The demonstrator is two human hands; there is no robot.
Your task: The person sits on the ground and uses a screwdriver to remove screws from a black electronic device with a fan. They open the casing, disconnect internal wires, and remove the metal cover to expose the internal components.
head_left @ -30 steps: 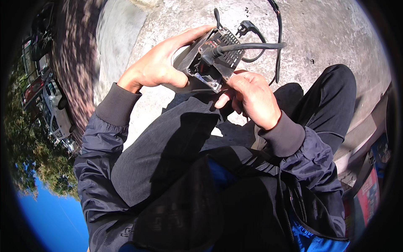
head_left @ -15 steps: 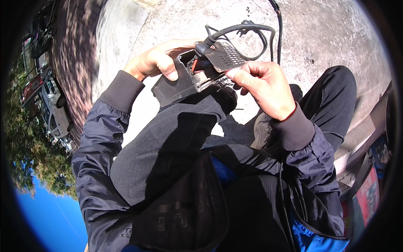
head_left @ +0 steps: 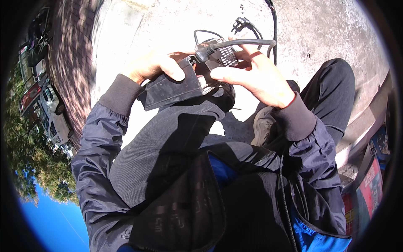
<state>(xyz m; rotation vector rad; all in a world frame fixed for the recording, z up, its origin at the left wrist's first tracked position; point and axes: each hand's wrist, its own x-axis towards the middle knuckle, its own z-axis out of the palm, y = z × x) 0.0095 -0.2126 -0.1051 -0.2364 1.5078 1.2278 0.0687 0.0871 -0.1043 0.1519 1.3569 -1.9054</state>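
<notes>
A black, box-shaped electrical device housing (head_left: 168,90) rests tilted over my raised knee. My left hand (head_left: 151,67) grips its left part, thumb on top and fingers on the far side. At the right end, a perforated end panel (head_left: 227,55) stands swung partly away from the opening. My right hand (head_left: 264,80) has its thumb at the panel's near edge and its fingers behind it. A thick black cable (head_left: 247,41) leaves the panel through a strain relief. A bit of red wire shows inside; the rest of the interior is hidden.
A black mains plug (head_left: 241,24) lies on the pale concrete ground (head_left: 327,38), near another dark cable (head_left: 275,25). My shoe (head_left: 262,126) is below the right hand. Parked vehicles (head_left: 54,113) appear at far left, and a red bag-like item (head_left: 371,182) at far right.
The housing has turned flatter and shifted slightly left. My right hand has gone from pinching the panel's corner to holding it with fingers spread behind. The plug is in fuller view.
</notes>
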